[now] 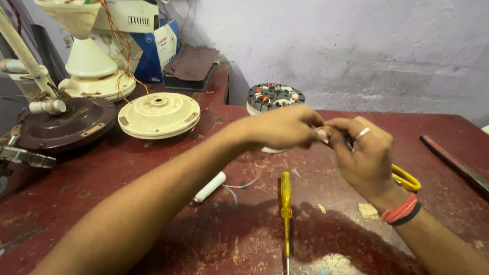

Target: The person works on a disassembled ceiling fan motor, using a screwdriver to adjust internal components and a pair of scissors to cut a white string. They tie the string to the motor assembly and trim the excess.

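Two bare forearms and hands of one person, seen from above by a head-worn camera. Neither arm wears a sleeve: both are uncovered from the near edge of the view up to the fingers. The left hand (280, 128) carries no jewellery or covering on the parts that show. The right hand (364, 154) wears a plain silver-coloured metal ring (362, 133) on one finger. Around the right wrist sit two thin bands side by side: a red thread wristband (398, 211) wound in several strands, and a narrow black band (409, 215) just beside it on the forearm side. No watch, glove or bandage shows on either arm.
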Demonstrator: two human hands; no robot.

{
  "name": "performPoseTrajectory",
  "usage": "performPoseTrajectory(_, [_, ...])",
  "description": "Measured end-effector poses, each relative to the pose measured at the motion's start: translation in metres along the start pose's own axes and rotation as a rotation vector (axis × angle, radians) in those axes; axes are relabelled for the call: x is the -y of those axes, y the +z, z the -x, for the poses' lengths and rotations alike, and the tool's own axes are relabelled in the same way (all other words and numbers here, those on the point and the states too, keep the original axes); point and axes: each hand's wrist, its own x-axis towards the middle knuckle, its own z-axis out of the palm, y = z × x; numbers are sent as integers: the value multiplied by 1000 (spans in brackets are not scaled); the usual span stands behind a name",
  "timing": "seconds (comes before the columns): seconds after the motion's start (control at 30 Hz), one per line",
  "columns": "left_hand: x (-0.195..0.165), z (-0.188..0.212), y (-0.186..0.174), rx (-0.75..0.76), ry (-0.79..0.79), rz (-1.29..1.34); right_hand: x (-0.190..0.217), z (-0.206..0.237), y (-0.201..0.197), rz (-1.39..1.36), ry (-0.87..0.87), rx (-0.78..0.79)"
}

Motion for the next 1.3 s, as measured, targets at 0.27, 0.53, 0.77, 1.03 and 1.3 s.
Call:
performPoseTrajectory(0.27, [14, 19, -38, 50, -109, -221, -2, 4, 4, -32, 35, 45])
performPoseTrajectory(0.53, [-3, 15, -33, 103, -36, 212, 1, -15, 1, 121, -241, -19])
performPoseTrajectory(0.77, [-3, 26, -74, -163, -46, 14, 2, -42, 18, 122, -59, -172])
performPoseTrajectory(1.03, [-7, 64, -120, -304, -195, -9, 23, -38, 86, 297, -293, 153])
performPoseTrajectory(1.3, [-8, 66, -120, -256, -151, 45, 17, -39, 122, 500, -340, 202])
